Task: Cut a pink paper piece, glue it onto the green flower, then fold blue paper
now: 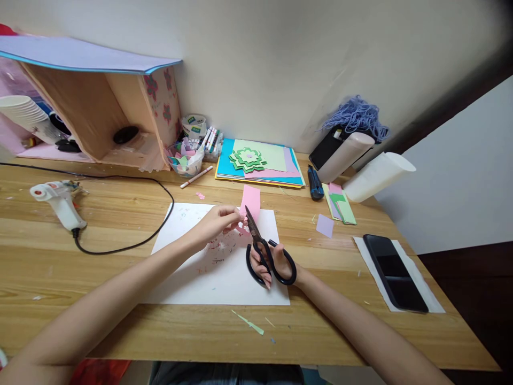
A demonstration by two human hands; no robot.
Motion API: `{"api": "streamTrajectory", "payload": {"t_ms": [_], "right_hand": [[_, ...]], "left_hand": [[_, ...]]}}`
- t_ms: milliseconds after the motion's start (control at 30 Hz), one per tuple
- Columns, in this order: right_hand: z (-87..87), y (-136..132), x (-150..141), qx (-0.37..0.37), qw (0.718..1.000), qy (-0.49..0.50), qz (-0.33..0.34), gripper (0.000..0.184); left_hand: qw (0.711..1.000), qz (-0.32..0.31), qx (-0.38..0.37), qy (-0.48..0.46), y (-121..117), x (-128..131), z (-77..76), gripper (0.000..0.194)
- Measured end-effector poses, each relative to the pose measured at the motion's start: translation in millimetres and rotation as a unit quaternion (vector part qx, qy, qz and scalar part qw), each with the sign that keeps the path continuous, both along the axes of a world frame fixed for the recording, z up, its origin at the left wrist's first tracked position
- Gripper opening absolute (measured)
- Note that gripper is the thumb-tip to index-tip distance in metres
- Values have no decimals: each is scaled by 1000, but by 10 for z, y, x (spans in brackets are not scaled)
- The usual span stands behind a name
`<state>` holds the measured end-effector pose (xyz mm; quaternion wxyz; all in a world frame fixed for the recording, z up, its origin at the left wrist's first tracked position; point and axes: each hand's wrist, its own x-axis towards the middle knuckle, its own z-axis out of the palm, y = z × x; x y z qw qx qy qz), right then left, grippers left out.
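Observation:
My right hand (pixel 272 262) grips a pair of scissors (pixel 255 230) by its black looped handles, with the blades pointing away from me. Close to the blade tips, my left hand (pixel 224 218) pinches a small pink paper piece (pixel 244 219). Behind the blades lies a strip of pink paper (pixel 251 199); its lower part, with whitish gaps, is partly hidden by my fingers and the scissors. Both hands are above a white sheet (pixel 188 283) marked with reddish and dark ink.
A glue gun (pixel 60 203) with a black cord lies left. At the back stand a box (pixel 160 107), a tub of paper scraps (pixel 187 160) and stacked coloured paper (pixel 276 171) with a green paper flower. A utility knife (pixel 315 183), paper roll (pixel 379 176) and phone (pixel 395 272) are right.

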<state>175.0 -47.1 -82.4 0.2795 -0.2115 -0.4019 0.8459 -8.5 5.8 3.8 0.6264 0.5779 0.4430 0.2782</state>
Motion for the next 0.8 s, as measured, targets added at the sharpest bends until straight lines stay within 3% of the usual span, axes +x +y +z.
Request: {"api": "streamTrajectory", "payload": {"t_ms": [267, 800], "right_hand": [[-30, 16, 10, -5, 1000, 12, 14, 69], [-23, 37, 27, -30, 998, 26, 43, 68]], "left_hand": [[1000, 8, 4, 7, 12, -15, 1, 19], [993, 57, 85, 58, -14, -13, 59, 17]]}}
